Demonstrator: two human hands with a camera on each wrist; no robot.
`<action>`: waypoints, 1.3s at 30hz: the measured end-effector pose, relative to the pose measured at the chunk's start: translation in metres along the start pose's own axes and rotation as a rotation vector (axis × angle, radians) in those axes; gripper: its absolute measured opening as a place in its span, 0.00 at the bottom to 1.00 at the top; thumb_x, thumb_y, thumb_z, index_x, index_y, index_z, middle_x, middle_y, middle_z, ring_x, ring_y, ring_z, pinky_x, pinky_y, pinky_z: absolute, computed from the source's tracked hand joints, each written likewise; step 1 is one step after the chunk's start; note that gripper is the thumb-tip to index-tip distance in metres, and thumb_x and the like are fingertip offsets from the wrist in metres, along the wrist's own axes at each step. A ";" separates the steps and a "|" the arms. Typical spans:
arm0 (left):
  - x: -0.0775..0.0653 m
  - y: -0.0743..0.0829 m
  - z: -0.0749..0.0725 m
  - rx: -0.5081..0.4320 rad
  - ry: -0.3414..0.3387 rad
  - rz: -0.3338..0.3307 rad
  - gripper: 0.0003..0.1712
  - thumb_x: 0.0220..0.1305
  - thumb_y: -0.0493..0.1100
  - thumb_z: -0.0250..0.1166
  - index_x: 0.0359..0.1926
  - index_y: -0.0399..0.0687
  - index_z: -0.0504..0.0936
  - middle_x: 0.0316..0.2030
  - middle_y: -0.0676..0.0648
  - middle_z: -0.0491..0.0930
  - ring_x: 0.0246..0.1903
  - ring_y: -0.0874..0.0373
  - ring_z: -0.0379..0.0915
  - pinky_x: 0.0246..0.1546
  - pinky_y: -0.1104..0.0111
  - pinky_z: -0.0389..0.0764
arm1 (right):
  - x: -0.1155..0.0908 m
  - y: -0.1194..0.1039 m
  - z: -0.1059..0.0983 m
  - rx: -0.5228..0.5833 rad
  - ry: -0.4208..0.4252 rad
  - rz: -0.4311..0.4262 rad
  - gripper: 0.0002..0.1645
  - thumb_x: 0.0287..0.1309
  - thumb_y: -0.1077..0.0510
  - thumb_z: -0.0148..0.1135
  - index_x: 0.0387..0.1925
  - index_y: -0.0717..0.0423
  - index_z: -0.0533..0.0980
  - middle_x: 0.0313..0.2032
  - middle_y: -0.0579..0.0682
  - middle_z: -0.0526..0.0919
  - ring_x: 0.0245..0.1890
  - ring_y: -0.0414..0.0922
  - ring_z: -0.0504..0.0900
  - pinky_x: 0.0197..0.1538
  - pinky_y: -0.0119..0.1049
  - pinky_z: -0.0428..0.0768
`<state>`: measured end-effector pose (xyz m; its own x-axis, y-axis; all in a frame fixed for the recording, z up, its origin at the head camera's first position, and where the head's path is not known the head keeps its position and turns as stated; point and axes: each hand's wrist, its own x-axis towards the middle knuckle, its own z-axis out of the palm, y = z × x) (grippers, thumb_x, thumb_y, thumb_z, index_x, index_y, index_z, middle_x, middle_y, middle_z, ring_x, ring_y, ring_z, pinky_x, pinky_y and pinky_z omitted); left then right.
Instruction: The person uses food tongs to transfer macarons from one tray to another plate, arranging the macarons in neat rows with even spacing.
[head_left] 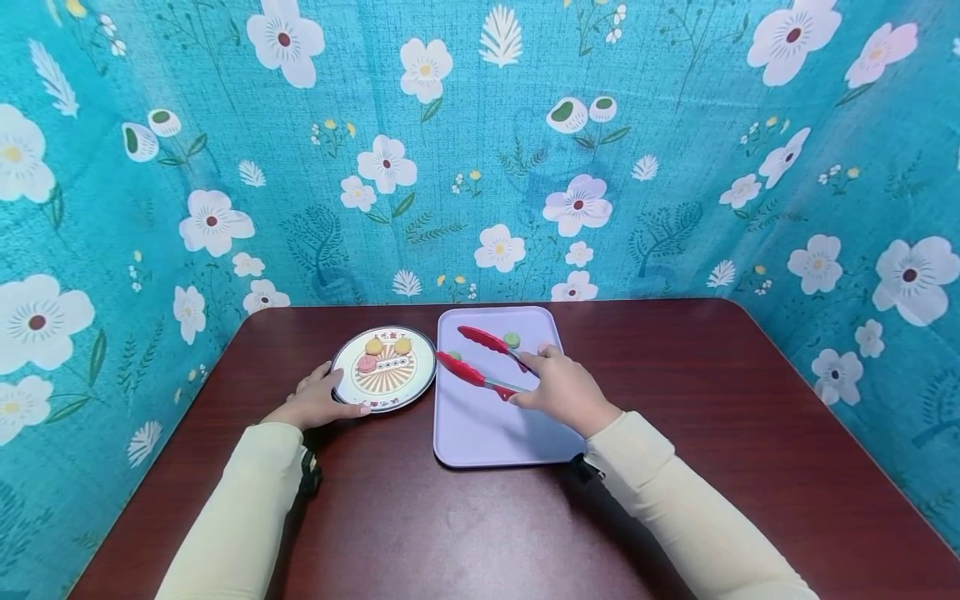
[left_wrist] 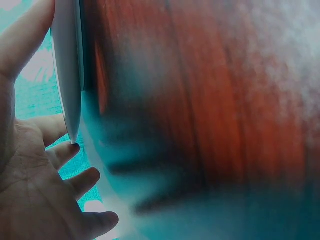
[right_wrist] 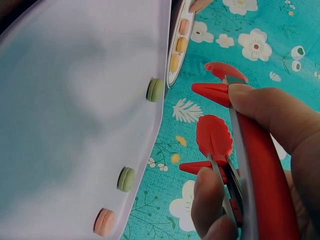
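My left hand (head_left: 315,402) touches the left rim of a round white plate (head_left: 415,385), thumb along the front edge and fingers spread at the side. On the plate lie a pink macaron (head_left: 367,363) and two yellow macarons (head_left: 402,345). My right hand (head_left: 566,390) grips red-tipped tongs (right_wrist: 262,170) above a lilac tray (head_left: 487,437). Their red heads are spread apart, with nothing between them. Along the tray's far side, the right wrist view has two green macarons (right_wrist: 155,90) and a pink macaron (right_wrist: 104,222); the tongs and hand partly cover these in the head view.
Plate and tray stand side by side near the back of a dark red-brown table (head_left: 390,517). Behind the table hangs a teal floral cloth (head_left: 450,183). A dark band (head_left: 310,471) circles the left wrist.
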<state>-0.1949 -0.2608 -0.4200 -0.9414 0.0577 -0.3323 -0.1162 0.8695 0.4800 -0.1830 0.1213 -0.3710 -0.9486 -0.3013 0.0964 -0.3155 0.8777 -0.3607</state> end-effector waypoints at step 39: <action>0.007 -0.004 0.003 -0.014 0.002 -0.020 0.68 0.47 0.70 0.69 0.74 0.36 0.47 0.72 0.30 0.38 0.68 0.29 0.35 0.62 0.30 0.43 | -0.018 0.034 -0.007 -0.019 0.005 0.106 0.45 0.40 0.47 0.79 0.62 0.58 0.74 0.42 0.62 0.76 0.23 0.45 0.74 0.23 0.34 0.77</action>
<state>-0.1996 -0.2620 -0.4265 -0.9394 0.0396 -0.3405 -0.1392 0.8637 0.4845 -0.1767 0.1596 -0.3783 -0.9768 -0.2045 0.0635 -0.2136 0.9116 -0.3512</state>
